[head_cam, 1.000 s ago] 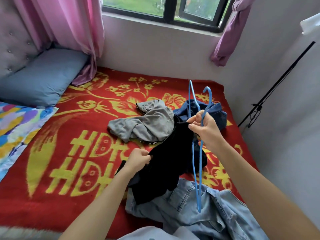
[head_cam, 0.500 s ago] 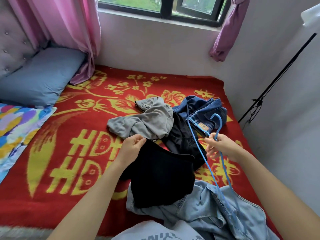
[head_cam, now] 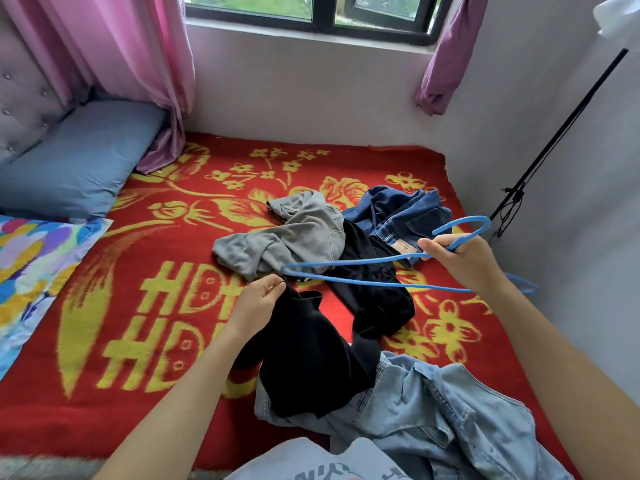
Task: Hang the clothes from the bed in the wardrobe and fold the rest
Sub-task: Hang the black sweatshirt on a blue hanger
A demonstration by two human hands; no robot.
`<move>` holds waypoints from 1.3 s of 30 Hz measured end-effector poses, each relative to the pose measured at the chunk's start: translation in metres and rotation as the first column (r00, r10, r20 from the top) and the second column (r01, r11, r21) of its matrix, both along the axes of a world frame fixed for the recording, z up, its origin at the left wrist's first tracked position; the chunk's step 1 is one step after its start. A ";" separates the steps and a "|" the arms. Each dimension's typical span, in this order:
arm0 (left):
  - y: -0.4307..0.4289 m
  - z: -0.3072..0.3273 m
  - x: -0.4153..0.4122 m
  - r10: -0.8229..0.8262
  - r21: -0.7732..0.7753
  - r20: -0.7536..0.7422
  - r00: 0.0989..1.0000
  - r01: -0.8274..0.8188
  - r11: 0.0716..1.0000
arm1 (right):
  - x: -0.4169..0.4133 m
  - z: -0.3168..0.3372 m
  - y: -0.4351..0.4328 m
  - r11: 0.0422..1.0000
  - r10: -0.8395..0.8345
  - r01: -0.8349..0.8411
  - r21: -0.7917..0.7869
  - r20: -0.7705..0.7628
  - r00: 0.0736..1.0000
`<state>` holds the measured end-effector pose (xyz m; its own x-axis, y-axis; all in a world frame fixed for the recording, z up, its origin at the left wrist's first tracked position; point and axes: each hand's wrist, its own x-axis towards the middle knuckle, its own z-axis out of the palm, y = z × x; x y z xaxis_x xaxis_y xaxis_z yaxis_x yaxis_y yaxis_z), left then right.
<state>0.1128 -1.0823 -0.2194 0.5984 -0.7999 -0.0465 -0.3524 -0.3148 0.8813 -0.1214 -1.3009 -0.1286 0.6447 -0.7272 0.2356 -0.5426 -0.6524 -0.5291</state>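
Observation:
My right hand (head_cam: 460, 259) grips a blue hanger (head_cam: 346, 279) at its neck below the hook. The hanger lies almost flat in the air, its far end pointing left toward my left hand (head_cam: 258, 304). That hand pinches the top edge of a black garment (head_cam: 311, 355), which droops onto the bed. More black cloth (head_cam: 375, 299) lies under the hanger. A grey hoodie (head_cam: 294, 233) and dark blue jeans (head_cam: 398, 216) are heaped behind it. A light denim jacket (head_cam: 433, 410) lies nearest me.
The bed carries a red and yellow blanket (head_cam: 138, 306). A blue pillow (head_cam: 76, 157) and a colourful sheet (head_cam: 31, 258) are at the left. Pink curtains (head_cam: 138, 64) hang by the window. A black stand (head_cam: 540, 161) leans at the right wall. Another blue hanger (head_cam: 524, 284) peeks behind my right arm.
My right hand swung the hanger from upright to nearly flat, its end now pointing left. My left hand lifted the black garment's edge up close to the hanger's tip.

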 end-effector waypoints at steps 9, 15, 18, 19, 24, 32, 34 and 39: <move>0.004 -0.002 -0.002 0.076 0.052 0.128 0.989 -0.083 0.995 | -0.002 0.002 -0.003 0.968 0.053 -0.043 -0.246 0.037 0.998; 0.003 -0.001 -0.006 0.105 0.088 0.326 0.940 -0.141 0.986 | 0.000 0.003 -0.010 0.941 0.098 -0.087 -0.327 0.018 0.995; 0.001 0.000 -0.007 0.096 0.101 0.379 0.920 -0.144 0.984 | 0.001 0.007 -0.008 0.912 0.132 -0.123 -0.391 -0.003 0.991; 0.000 0.000 -0.008 0.095 0.100 0.401 0.911 -0.146 0.984 | 0.002 0.009 -0.008 0.910 0.132 -0.130 -0.393 -0.022 0.991; -0.002 0.001 -0.010 0.062 0.083 0.490 0.869 -0.118 0.990 | 0.004 0.021 -0.010 0.921 0.146 -0.158 -0.357 -0.060 0.987; -0.007 0.012 -0.022 0.043 -0.090 0.743 0.668 0.036 0.995 | 0.020 0.009 -0.001 0.961 0.108 -0.114 -0.251 -0.037 0.993; -0.013 0.018 -0.031 0.036 -0.108 0.778 0.627 0.077 0.991 | 0.029 0.005 0.015 0.944 0.090 -0.109 -0.310 -0.073 0.993; -0.032 0.037 -0.063 0.108 -0.223 0.746 0.658 0.093 0.970 | 0.049 -0.033 0.052 0.940 -0.011 0.041 -0.338 0.091 0.996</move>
<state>0.0493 -1.1147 -0.1827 0.3536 -0.7215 0.5953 -0.9199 -0.1531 0.3609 -0.0720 -1.2493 -0.1617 0.5930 -0.6106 0.5248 -0.5236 -0.7876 -0.3248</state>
